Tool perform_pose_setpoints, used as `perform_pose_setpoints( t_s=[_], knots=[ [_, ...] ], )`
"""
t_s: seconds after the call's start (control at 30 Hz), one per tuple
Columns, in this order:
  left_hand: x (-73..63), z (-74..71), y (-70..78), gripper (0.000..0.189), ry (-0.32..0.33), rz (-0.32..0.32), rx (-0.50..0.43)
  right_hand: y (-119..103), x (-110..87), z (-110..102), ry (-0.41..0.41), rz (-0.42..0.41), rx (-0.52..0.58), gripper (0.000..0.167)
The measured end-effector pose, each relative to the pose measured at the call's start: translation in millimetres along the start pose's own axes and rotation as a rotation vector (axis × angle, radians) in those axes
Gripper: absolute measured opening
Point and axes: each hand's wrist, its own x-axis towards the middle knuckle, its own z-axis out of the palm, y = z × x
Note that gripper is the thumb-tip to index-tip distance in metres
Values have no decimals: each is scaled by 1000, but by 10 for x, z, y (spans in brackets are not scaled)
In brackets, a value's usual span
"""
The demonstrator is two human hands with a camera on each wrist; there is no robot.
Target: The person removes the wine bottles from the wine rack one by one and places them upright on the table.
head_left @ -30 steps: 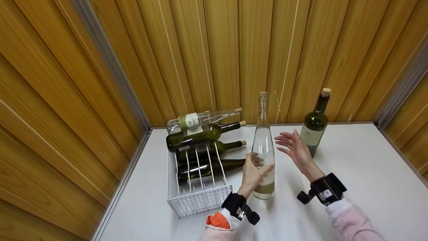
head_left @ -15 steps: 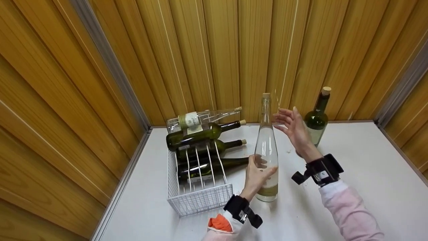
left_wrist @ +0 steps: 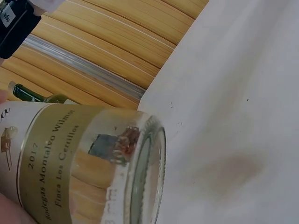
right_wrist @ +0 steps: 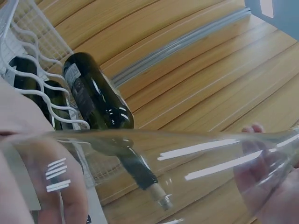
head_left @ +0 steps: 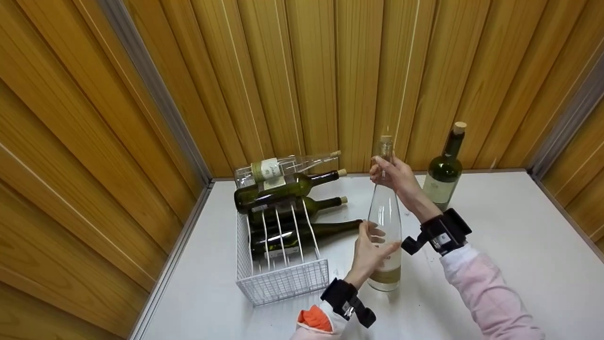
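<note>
A clear glass bottle (head_left: 386,208) with a cork and a gold-and-white label stands nearly upright between my hands in the head view. My left hand (head_left: 369,255) grips its lower body, thumb in front and fingers behind. My right hand (head_left: 403,182) curls round the neck just under the cork. In the left wrist view, the bottle's base (left_wrist: 147,168) is apart from a blurred shadow on the white table (left_wrist: 243,93). Through the clear glass (right_wrist: 196,154), the right wrist view shows part of the right hand (right_wrist: 266,182) at the neck.
Left of the hands stands a white wire rack (head_left: 283,281) with several corked bottles lying in it, necks to the right. One dark green bottle's (head_left: 325,230) neck reaches towards the left hand. A green bottle (head_left: 441,184) stands upright behind the right hand. Wood-panelled walls (head_left: 358,71) enclose the table.
The right hand has moved from beside the green bottle up and left, and now grips the clear bottle's neck. The left hand and clear bottle have shifted slightly right and towards me.
</note>
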Motion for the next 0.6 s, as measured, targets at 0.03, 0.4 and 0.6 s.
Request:
perform_pose_setpoints(
  t_s=[0.03,0.4,0.6],
  knots=[
    [-34,-6,103,57,2,-16,-18,-6,1,1,3,7,-10,19],
    [-138,-14,369,59,-26,-94,18,-26,-6,-46,58,66,-57,20],
    [-138,-2,351,65,-54,-89,13,-18,-44,-58,122,53,-82,24]
  ],
)
